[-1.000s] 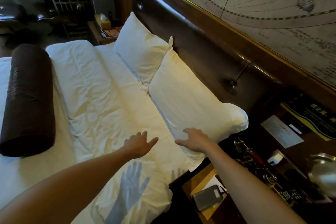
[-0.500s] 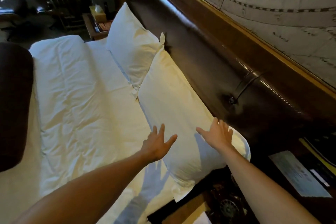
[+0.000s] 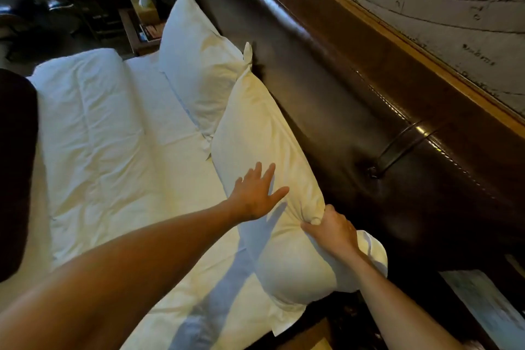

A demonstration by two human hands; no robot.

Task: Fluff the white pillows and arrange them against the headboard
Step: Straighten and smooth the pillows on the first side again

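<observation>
Fluffing near pillow [image 3: 264, 133], frame centre, leaning on headboard [image 3: 355, 99]. Right hand [image 3: 331, 231] grip pinched on its top edge; left hand [image 3: 257, 196] flat, fingers spread against face. Next: shake, plump, reseat beside far pillow [image 3: 196, 65].

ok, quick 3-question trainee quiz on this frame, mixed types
1. True or false: the right hand has its fingers closed on a bunch of the near pillow.
2. The left hand is: A) spread flat on the near pillow, B) gripping the far pillow, C) on the headboard.
3. Fill in: beside the duvet, at the left edge, lies a dark ____.

Key: 1 true; 2 A; 3 bolster.
</observation>
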